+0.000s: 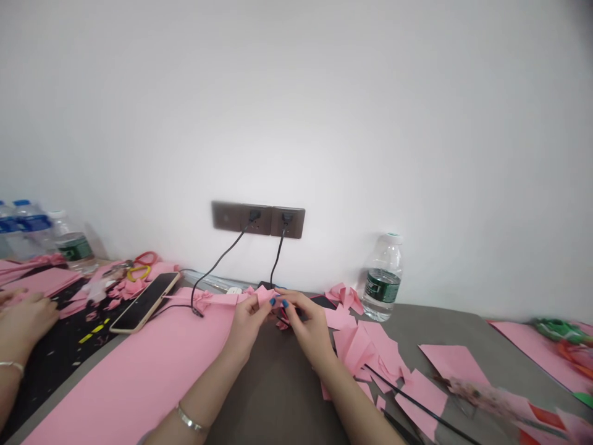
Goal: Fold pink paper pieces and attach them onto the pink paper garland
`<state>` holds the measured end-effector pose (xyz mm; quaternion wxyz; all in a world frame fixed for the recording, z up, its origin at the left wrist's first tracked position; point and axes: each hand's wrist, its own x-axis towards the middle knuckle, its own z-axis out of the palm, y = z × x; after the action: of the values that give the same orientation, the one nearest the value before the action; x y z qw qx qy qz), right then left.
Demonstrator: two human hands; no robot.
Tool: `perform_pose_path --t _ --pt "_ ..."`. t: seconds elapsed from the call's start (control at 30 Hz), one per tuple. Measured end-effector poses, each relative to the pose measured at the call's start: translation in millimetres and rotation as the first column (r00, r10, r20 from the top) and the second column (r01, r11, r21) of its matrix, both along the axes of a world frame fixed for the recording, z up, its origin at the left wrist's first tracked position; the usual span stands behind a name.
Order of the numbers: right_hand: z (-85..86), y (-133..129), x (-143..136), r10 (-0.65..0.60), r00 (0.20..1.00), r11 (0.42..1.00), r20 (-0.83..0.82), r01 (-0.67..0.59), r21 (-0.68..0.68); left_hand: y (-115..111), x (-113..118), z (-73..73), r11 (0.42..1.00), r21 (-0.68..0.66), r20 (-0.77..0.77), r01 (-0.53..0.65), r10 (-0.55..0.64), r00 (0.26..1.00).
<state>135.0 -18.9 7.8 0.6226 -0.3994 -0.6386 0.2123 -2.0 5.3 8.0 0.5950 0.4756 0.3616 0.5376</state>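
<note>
My left hand (247,321) and my right hand (309,326) meet over the grey table (273,395), close to the wall. Both pinch one small pink folded paper piece (266,296) between their fingertips. My right hand's nails are painted blue. A silver bracelet (189,421) circles my left wrist. A large pink sheet (148,364) lies under my left forearm. Loose pink paper squares and folded pieces (365,349) lie just right of my right hand.
A phone (144,302) on a black cable lies left of my hands. A water bottle (382,278) stands at the right, more bottles (28,232) at far left. Another person's hands (23,318) rest at the left edge. Thin black sticks (417,405) and green scissors (558,327) lie right.
</note>
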Motion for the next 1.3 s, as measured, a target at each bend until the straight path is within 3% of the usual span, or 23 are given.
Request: perform_pose_path --t 0.1,0.2,0.63,0.9,1.13,1.3 --pt "-1.9 2 -2 0.033 0.982 0.994 -0.183 -0.051 -0.092 0 2 1.4 1.000 0.006 -0.038 0.010 -0.010 0.999" --pt "-3.7 6 -2 0.047 0.965 0.986 -0.257 -0.086 -0.142 -1 2 2.5 0.999 0.023 -0.072 0.041 -0.040 0.997" --pt "-3.0 7 1 0.114 0.945 0.965 -0.306 -0.179 -0.193 0 -3 -2.2 0.989 0.099 -0.277 0.106 -0.075 0.958" --pt "-2.1 5 1 0.097 0.924 0.937 -0.369 -0.210 -0.280 -2 2 -6.1 0.989 0.067 -0.221 0.129 -0.111 0.969" --pt "-2.8 11 5 0.036 0.926 0.940 -0.375 -0.158 -0.301 3 -1 -8.5 0.991 0.132 -0.250 -0.037 0.069 0.966" --pt "-7.1 13 6 0.095 0.917 0.919 -0.386 -0.230 -0.321 1 0 -1.3 0.996 0.083 -0.153 0.013 0.000 0.988"
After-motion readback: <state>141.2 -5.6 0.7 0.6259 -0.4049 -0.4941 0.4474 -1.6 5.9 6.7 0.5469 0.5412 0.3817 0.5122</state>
